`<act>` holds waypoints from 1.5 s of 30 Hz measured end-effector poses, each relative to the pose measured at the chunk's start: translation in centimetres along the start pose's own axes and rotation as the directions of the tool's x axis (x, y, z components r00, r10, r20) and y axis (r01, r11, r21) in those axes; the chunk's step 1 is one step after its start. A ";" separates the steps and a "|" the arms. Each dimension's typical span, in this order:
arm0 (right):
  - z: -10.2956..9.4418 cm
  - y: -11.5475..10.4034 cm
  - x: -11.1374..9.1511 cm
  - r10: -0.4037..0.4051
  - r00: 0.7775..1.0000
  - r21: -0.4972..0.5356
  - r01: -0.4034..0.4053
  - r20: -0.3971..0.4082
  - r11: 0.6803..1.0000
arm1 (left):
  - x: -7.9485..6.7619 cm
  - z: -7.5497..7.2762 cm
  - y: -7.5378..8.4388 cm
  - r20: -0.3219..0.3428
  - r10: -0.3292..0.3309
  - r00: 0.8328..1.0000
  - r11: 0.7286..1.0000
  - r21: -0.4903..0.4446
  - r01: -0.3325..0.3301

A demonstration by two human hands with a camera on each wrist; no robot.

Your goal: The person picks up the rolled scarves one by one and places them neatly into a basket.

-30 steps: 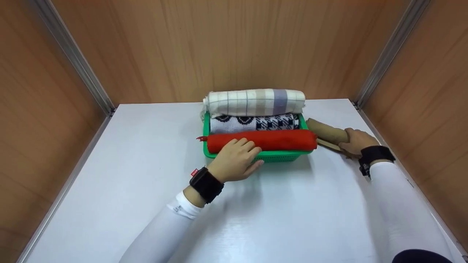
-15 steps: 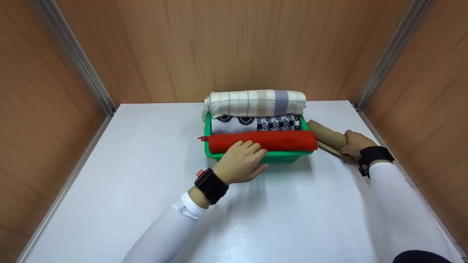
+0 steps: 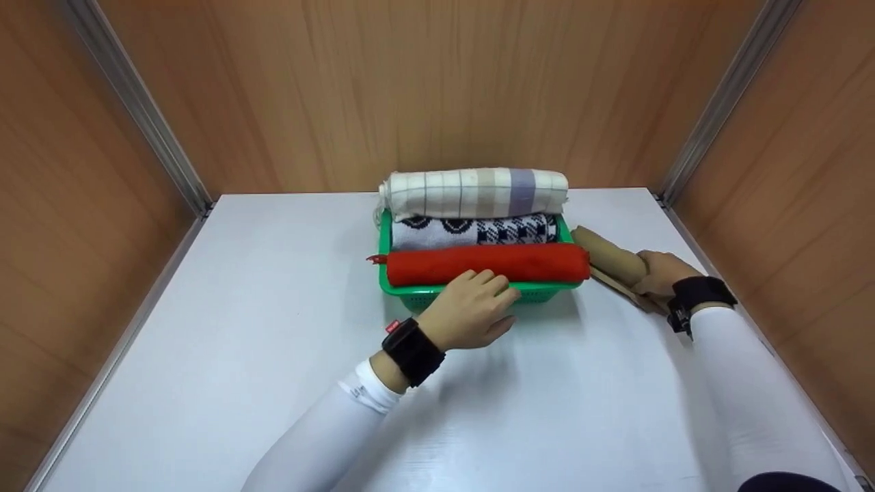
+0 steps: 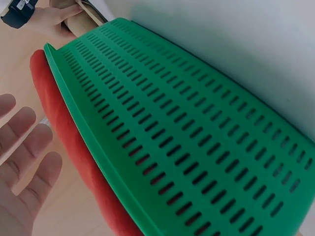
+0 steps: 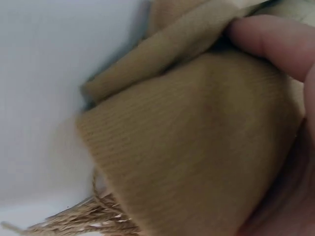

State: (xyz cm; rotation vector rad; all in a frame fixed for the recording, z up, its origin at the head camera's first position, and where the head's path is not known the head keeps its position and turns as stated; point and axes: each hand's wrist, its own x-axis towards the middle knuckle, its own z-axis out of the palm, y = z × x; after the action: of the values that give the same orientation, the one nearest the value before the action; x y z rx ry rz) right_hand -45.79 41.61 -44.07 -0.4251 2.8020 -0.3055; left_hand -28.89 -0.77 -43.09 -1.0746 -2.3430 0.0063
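Note:
In the head view my right hand (image 3: pixel 663 273) grips the near end of a brown fringed scarf (image 3: pixel 608 256), partly rolled with a loose flap, to the right of the green basket (image 3: pixel 417 301). The right wrist view shows my thumb (image 5: pixel 275 42) tucked into a fold of the knit, with tassels (image 5: pixel 93 216) below. My left hand (image 3: pixel 472 311) is over the basket's front rim, fingertips close to a red rolled scarf (image 3: pixel 533 260). Its fingers (image 4: pixel 44 169) are extended and hold nothing in the left wrist view.
Behind the red roll, a black-and-white patterned roll (image 3: pixel 437 234) sits in the basket. A checked, fringed roll (image 3: pixel 444 195) lies along its back rim. Wooden panels (image 3: pixel 437 89) enclose the white table (image 3: pixel 287 307) at the back and both sides.
My left hand has moved right along the basket's front. My right hand has shifted slightly down and left, still gripping the brown scarf; the basket stays in place.

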 end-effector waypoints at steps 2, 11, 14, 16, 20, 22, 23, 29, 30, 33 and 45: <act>0.0 0.0 0.0 -0.010 1.000 -0.001 0.010 0.004 1.000 | 0.3 0.3 0.3 -0.012 0.010 1.000 1.000 -0.012 -0.010; 0.8 0.1 -0.4 -0.017 1.000 -0.006 0.017 -0.002 1.000 | 1.7 1.0 1.7 0.004 0.025 1.000 0.998 -0.059 -0.024; 1.0 0.0 -0.8 -0.017 1.000 -0.010 0.017 -0.005 1.000 | 2.1 1.2 2.0 0.026 0.022 0.999 0.997 -0.074 -0.020; 1.1 -0.1 -1.1 -0.021 1.000 -0.005 0.021 -0.003 1.000 | 2.4 1.4 2.2 0.043 0.021 0.999 0.997 -0.080 -0.018; 1.2 -0.2 -1.7 -0.022 1.000 -0.001 0.022 0.001 1.000 | 2.8 1.6 2.6 0.068 0.027 0.997 0.995 -0.098 -0.020; 1.2 -0.3 -1.8 -0.024 1.000 -0.005 0.024 0.000 1.000 | 3.0 1.7 2.7 0.075 0.031 0.997 0.993 -0.114 -0.023; 1.2 -0.3 -1.9 -0.023 1.000 -0.008 0.023 -0.002 1.000 | 3.1 1.7 2.8 0.081 0.033 0.996 0.992 -0.126 -0.022; 1.3 -0.3 -2.3 -0.036 0.999 -0.020 0.036 -0.004 0.999 | 3.7 2.1 3.4 0.122 0.033 0.992 0.986 -0.168 -0.012; 1.4 -0.3 -2.3 -0.040 0.999 -0.023 0.040 -0.007 0.999 | 3.8 2.1 3.5 0.125 0.033 0.992 0.986 -0.166 -0.012; 1.5 -0.4 -2.4 -0.051 0.999 -0.032 0.050 -0.017 0.998 | 4.2 2.3 3.8 0.130 0.034 0.991 0.988 -0.157 -0.014; 2.0 -0.7 -3.3 -0.064 0.997 -0.112 0.060 -0.032 0.992 | 5.3 3.1 5.3 0.218 0.053 0.974 0.986 -0.164 -0.017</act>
State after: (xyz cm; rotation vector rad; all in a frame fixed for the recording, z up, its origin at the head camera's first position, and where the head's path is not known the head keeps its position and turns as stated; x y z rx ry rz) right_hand -41.93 41.67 -44.93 -0.5375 2.8540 -0.1718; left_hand -29.45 7.24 -44.31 -1.2503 -2.5600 -0.0543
